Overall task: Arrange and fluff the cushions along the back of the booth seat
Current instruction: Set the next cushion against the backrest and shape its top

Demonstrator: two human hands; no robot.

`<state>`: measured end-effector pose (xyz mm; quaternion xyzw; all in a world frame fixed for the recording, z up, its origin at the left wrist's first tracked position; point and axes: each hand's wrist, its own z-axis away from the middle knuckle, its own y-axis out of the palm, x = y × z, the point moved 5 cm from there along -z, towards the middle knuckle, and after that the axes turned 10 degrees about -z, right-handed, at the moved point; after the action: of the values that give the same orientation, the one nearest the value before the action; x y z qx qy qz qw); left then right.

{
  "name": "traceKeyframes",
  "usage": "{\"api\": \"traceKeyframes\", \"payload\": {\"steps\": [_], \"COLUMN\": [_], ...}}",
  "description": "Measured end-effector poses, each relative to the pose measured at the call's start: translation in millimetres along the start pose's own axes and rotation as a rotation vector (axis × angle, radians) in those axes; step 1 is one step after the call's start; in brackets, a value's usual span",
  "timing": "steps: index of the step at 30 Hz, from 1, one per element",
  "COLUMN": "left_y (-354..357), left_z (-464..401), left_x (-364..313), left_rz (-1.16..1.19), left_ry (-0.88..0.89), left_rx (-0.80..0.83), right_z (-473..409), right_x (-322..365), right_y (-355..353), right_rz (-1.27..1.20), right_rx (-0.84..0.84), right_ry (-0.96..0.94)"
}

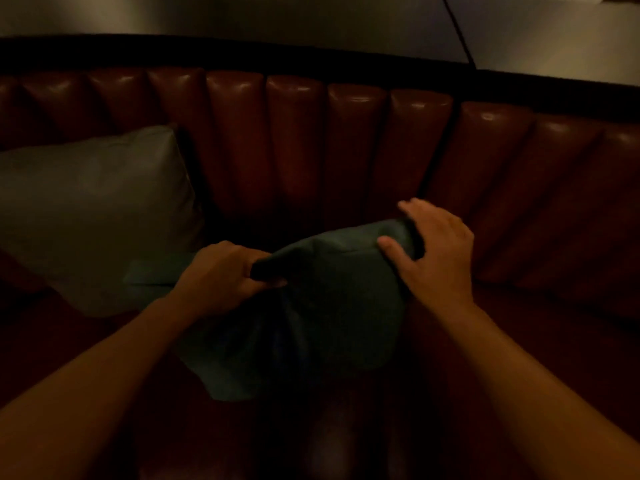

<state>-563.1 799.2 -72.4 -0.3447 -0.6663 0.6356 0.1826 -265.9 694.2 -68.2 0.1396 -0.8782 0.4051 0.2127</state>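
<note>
A dark teal cushion [311,317] lies crumpled on the red-brown booth seat [519,341] in the middle of the view. My left hand [218,275] is shut on its upper left corner, pinching the fabric. My right hand [436,251] rests on its upper right corner with fingers spread, thumb on the front face. A larger grey-green cushion [93,216] leans against the channelled leather backrest [294,150] at the left. A strip of teal fabric [152,271] pokes out between the two cushions.
The padded backrest curves along the whole rear of the seat, topped by a dark ledge [242,53]. Behind it is a pale wall [277,19]. The light is dim. Bare seat stretches to the right of the teal cushion.
</note>
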Motion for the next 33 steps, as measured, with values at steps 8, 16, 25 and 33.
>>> {"api": "traceKeyframes", "payload": {"steps": [8, 16, 25, 33], "left_y": [-37.7, 16.8, -43.2, -48.8], "left_z": [23.7, 62.8, -3.6, -48.9], "left_x": [38.0, 32.7, 5.1, 4.4], "left_rz": [0.515, 0.909, -0.348, -0.550], "left_ry": [-0.256, -0.250, 0.134, -0.024], "left_rx": [-0.322, -0.153, -0.102, 0.418], "right_z": [-50.7, -83.0, -52.1, -47.5], "right_x": [11.3, 88.5, 99.2, 14.3], "right_y": [-17.7, 7.4, 63.5, 47.7], "right_rz": [-0.748, -0.100, 0.033, 0.333], "right_rx": [0.225, 0.375, 0.849, 0.907], "right_ry": [0.223, -0.102, -0.151, 0.051]}}
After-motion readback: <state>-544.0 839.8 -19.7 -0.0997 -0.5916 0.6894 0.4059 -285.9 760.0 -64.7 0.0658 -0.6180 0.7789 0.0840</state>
